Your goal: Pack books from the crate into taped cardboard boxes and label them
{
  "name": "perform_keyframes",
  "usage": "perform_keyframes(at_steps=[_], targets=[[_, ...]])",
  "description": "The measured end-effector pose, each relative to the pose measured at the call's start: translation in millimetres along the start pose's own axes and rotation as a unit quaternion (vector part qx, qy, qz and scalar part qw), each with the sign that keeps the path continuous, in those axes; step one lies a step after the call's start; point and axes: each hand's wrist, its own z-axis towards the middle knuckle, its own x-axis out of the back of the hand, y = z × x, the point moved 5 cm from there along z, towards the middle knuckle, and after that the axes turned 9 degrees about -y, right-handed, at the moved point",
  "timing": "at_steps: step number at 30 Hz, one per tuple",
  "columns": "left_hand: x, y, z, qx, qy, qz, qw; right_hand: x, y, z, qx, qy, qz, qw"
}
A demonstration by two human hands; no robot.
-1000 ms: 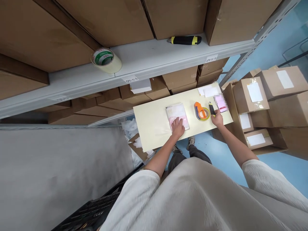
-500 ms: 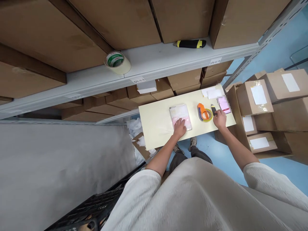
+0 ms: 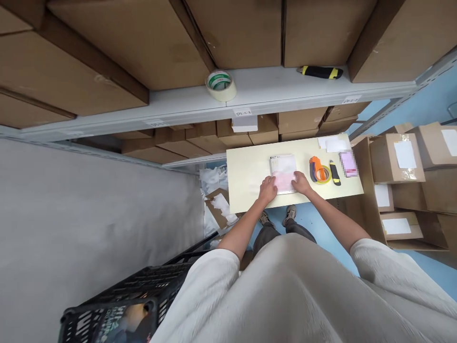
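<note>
Wears a white shirt (image 3: 289, 286), with a black crate (image 3: 171, 267) at near left and shoes (image 3: 291, 213) below the near edge of the pale table (image 3: 246, 183). Rests the left hand (image 3: 267, 190), fingers half curled, against the left side of a packet (image 3: 283, 166), and the right hand (image 3: 302, 184), thumb and fingers partly bent, against its right side. Impossible to say whether pinching it or merely touching. Lying flat by the near edge, midway along the table: that packet, pink nearer, white farther. Right of the right hand, an orange tape dispenser (image 3: 314, 164); just beside, a black-and-yellow knife (image 3: 334, 172); next, a pink item (image 3: 349, 163), partly blurred, with white papers (image 3: 335, 145) beyond. Off the table to the right, labelled cartons (image 3: 387, 159). Farther, a grey shelf (image 3: 264, 90) bearing a tape roll (image 3: 225, 94), a second knife (image 3: 319, 72) and large boxes (image 3: 235, 33).
</note>
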Motion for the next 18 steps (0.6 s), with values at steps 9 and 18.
perform_keyframes(at_steps=[9,18], targets=[[-15.9,-10.5,-8.5,-0.082,-0.054,-0.057,0.994,-10.7,1.4,9.6,-0.126,-0.002,0.001,0.992],[-18.7,-22.3,-9.8,-0.086,-0.054,-0.125,0.987,-1.5,-39.7,-5.5,-0.116,0.094,-0.041,0.988]])
